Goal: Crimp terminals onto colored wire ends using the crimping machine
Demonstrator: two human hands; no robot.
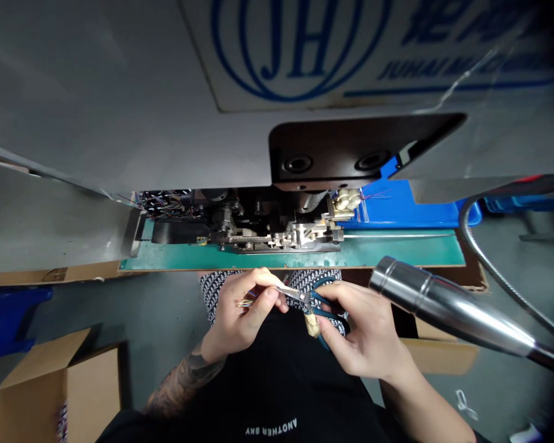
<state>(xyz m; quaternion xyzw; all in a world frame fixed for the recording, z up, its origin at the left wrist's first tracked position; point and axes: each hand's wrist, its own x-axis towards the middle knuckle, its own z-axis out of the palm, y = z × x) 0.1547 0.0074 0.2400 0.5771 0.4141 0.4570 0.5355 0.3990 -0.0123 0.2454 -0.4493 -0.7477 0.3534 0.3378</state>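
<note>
My right hand grips a pair of scissors by the dark handles. Their blades point left, and the tips reach the fingertips of my left hand. The fingers of that left hand are pinched together around thin coloured wires, whose ends stick out at the palm side. Whatever lies right at the blade tips is too small to make out. A pale yellowish wrapped piece sits at the scissors beside my right thumb. Both hands are above my lap, in front of the green table edge.
A machine with metal parts stands on the table just beyond my hands, under a large grey housing. A metal lamp juts in at the right. A blue tray holds wires. Cardboard boxes stand on the floor.
</note>
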